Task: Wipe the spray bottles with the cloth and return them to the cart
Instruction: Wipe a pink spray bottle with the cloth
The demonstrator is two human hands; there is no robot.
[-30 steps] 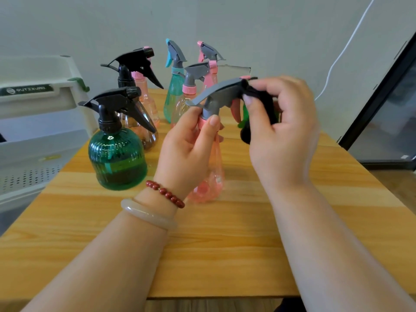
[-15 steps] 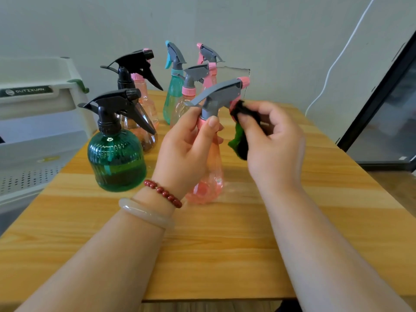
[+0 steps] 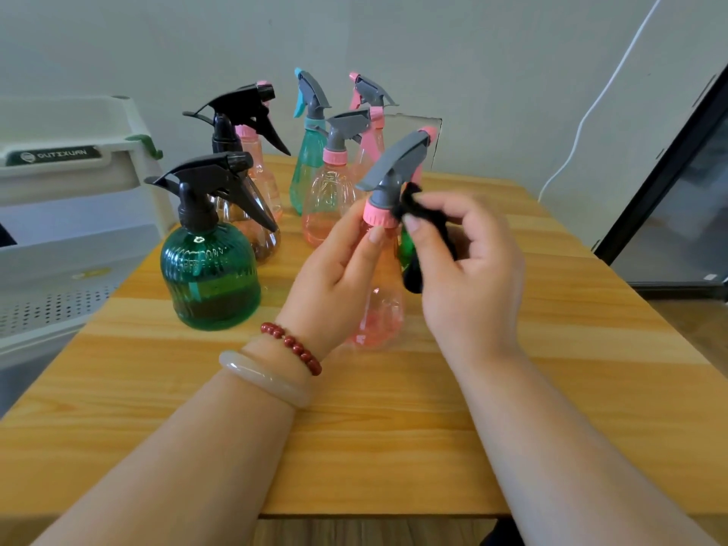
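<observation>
Grips pink spray bottle [image 3: 380, 305] round the neck with left hand [image 3: 335, 269], fingers curled, thumb tip just under the pink collar. Holds it about upright, grey trigger head pointing up and right. Base at table [image 3: 394, 447] level; touching or not, cannot tell.

Pinches dark cloth [image 3: 411, 199] in right hand [image 3: 468, 269], between thumb and fingertips, pressed against the collar on the bottle's right side. Lets a green-and-dark tail of cloth hang below the fingers beside the bottle body.

Both forearms in from the near edge, angled toward the middle. Red bead bracelet [image 3: 293, 346] and pale bangle [image 3: 264, 378] on left wrist.

Left of left hand, near: green round bottle [image 3: 210, 273], black trigger. Behind it and behind the held bottle: other spray bottles [image 3: 307, 171], packed close, up to the far edge.

Bare wood right of right hand out to the right edge, and between forearms down to the near edge.

White cart [image 3: 78, 179] off the left edge, beside the table.
</observation>
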